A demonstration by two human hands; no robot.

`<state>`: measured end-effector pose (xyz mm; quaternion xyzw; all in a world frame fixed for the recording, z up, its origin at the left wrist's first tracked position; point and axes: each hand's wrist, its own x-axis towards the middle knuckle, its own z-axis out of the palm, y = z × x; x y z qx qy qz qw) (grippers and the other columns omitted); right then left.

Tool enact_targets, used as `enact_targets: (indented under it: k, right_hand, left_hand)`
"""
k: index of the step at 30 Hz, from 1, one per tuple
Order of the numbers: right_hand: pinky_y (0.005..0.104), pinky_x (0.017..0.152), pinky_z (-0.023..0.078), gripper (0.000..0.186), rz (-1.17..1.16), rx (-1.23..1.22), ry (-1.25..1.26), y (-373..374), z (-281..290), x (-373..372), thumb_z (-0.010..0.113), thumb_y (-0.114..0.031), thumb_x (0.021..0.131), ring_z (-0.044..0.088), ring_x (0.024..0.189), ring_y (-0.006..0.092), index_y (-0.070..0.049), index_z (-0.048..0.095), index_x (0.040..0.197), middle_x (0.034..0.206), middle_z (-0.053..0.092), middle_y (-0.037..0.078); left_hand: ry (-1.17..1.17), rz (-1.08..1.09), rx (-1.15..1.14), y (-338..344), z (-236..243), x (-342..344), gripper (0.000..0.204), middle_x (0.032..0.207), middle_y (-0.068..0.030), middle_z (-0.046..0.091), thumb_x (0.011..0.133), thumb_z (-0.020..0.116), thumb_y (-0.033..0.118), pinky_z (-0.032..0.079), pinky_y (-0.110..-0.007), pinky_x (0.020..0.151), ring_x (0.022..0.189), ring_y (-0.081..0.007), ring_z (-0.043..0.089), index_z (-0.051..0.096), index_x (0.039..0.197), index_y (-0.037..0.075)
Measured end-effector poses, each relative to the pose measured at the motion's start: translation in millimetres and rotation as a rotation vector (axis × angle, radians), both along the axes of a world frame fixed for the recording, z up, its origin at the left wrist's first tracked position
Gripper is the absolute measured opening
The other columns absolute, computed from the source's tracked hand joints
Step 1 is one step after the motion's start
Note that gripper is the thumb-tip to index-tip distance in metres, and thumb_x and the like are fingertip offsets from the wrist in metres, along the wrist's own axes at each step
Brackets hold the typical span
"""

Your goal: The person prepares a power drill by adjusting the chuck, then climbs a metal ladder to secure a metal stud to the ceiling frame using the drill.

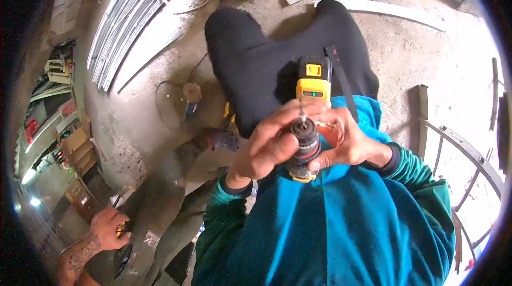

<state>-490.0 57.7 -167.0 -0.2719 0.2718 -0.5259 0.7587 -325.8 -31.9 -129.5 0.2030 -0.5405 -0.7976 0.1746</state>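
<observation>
A yellow and black cordless drill (313, 86) is held in front of my teal jacket, its battery end pointing away from me. Its dark chuck (305, 135) faces up, and a thin bit (302, 113) stands out of it. My left hand (269, 139) closes round the chuck from the left, with the thumb on its side and the fingertips by the bit. From the right, my right hand (344, 139) grips the drill's body, thumb against the lower part of the chuck. The drill's handle is partly hidden behind the fingers.
Beside my left knee lies an angle grinder (192, 94) with a cord. A bundle of metal profiles (130, 17) rests at the far left; metal strips (384, 13) lie ahead. A metal frame (466, 150) is at right. Another person's hand (109, 228) holds something yellow and black.
</observation>
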Motion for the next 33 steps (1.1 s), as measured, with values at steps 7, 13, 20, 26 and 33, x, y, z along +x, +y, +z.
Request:
enact_targets:
  k: [7, 13, 20, 26, 33]
  right_hand:
    - [0.0347, 0.102, 0.036, 0.071, 0.057, -0.076, 0.102, 10.4, 6.2, -31.4, 0.085, -0.004, 0.060, 0.050, 0.115, 0.0189, 0.003, 0.053, 0.123, 0.121, 0.057, 0.009]
    - [0.0341, 0.091, 0.047, 0.068, 0.007, 0.035, -0.073, 19.6, -10.7, -40.0, 0.086, -0.002, 0.056, 0.061, 0.097, 0.0185, 0.002, 0.056, 0.117, 0.106, 0.064, 0.009]
    - [0.0362, 0.080, 0.048, 0.075, -0.239, -0.022, -0.278, 23.0, -38.7, -60.2, 0.088, -0.031, 0.049, 0.061, 0.088, 0.0256, 0.006, 0.055, 0.105, 0.099, 0.061, 0.018]
    - [0.0364, 0.081, 0.046, 0.070, -0.299, 0.001, -0.345, 24.9, -41.7, -61.4, 0.084, -0.026, 0.050, 0.058, 0.091, 0.0259, 0.004, 0.053, 0.106, 0.100, 0.059, 0.018]
    - [0.0336, 0.083, 0.045, 0.070, -0.286, 0.033, -0.334, 20.9, -37.9, -63.1, 0.084, -0.027, 0.053, 0.057, 0.092, 0.0228, 0.004, 0.054, 0.108, 0.102, 0.060, 0.016]
  left_hand:
    - [-0.006, -0.145, -0.355, 1.9, -2.0, -28.0, 0.051, 0.121, -0.0192, 0.054, 0.086, 0.062, 0.034, 0.033, -0.043, 0.102, 0.118, -0.0354, 0.048, 0.051, 0.120, -0.003]
    - [0.014, -0.048, -0.059, 12.2, -5.1, -41.0, 0.059, 0.126, -0.0196, 0.051, 0.090, 0.055, 0.042, 0.035, -0.039, 0.101, 0.119, -0.0305, 0.048, 0.045, 0.127, -0.003]
    - [-0.143, 0.163, -0.499, 21.8, -7.2, -42.4, 0.032, 0.117, -0.0192, 0.053, 0.087, 0.054, 0.018, 0.041, -0.040, 0.093, 0.107, -0.0311, 0.053, 0.058, 0.111, -0.001]
    - [-0.148, 0.102, -0.766, 29.1, 0.1, -50.6, 0.030, 0.115, -0.0157, 0.053, 0.084, 0.059, 0.019, 0.043, -0.040, 0.088, 0.100, -0.0297, 0.054, 0.063, 0.112, 0.008]
    - [-0.228, 0.135, -0.890, 32.7, 1.0, -58.0, 0.035, 0.110, -0.0130, 0.052, 0.082, 0.062, 0.016, 0.044, -0.039, 0.085, 0.097, -0.0279, 0.053, 0.063, 0.116, 0.010]
